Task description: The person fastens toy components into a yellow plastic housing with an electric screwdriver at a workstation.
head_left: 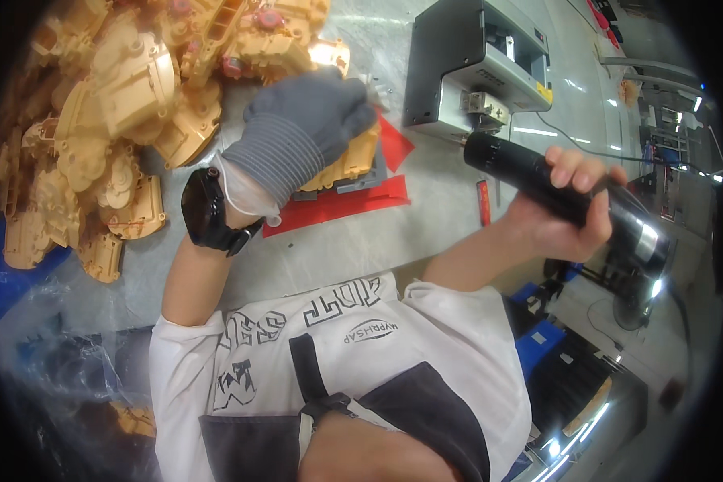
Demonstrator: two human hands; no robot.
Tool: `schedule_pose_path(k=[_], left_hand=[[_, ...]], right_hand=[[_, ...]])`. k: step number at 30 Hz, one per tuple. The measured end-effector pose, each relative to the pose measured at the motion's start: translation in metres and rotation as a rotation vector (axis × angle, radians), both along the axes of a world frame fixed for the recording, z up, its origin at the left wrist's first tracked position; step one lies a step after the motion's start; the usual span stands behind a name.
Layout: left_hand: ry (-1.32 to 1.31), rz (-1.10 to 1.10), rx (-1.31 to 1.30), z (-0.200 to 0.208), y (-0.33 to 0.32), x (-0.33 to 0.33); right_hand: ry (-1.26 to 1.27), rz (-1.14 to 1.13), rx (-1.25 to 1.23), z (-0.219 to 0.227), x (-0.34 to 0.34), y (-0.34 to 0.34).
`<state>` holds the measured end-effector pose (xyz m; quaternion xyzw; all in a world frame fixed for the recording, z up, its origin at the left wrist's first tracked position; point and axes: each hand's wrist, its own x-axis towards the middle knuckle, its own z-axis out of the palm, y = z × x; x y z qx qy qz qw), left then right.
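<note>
Casing [360, 157] lies left of the feeder [458, 68] under the left hand [309, 116], its grip unclear; the right hand [554, 233] grips a driver [510, 165] beside the feeder. Seemingly partway: casing placed, driver not yet on it.

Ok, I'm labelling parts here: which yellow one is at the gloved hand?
The yellow part partly hidden by the gloved left hand: it sits on a grey base with red material beside it, unlike those in the heap at left.

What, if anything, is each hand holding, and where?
The right hand grips a black tool around its middle. The left hand overlaps a yellow part; any grip is hidden.
</note>
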<state>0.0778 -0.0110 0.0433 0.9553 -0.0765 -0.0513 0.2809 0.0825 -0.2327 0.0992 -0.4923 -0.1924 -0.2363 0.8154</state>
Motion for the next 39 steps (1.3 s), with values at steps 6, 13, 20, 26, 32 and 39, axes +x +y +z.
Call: schedule_pose_path(k=[6,13,20,26,32,39], left_hand=[[-0.055,-0.047,-0.064,-0.015,0.006,0.001],[-0.19,-0.064,-0.411,-0.031,0.018,-0.007],[-0.028,-0.02,-0.11,-0.014,0.015,-0.02],[0.025,-0.008,-0.259,-0.001,0.015,-0.026],[-0.013,-0.014,-0.039,0.007,0.0,-0.03],[-0.366,0.106,0.097,-0.024,-0.02,-0.035]], right_hand=[[0.014,0.05,-0.015,0.001,0.0,-0.007],[0.077,0.0,0.037,-0.005,-0.003,-0.017],[0.104,-0.098,0.065,-0.013,-0.005,-0.03],[0.137,-0.057,0.088,-0.015,-0.005,-0.033],[0.141,-0.021,0.092,-0.018,-0.005,-0.034],[0.146,0.014,0.126,-0.018,0.003,-0.029]])
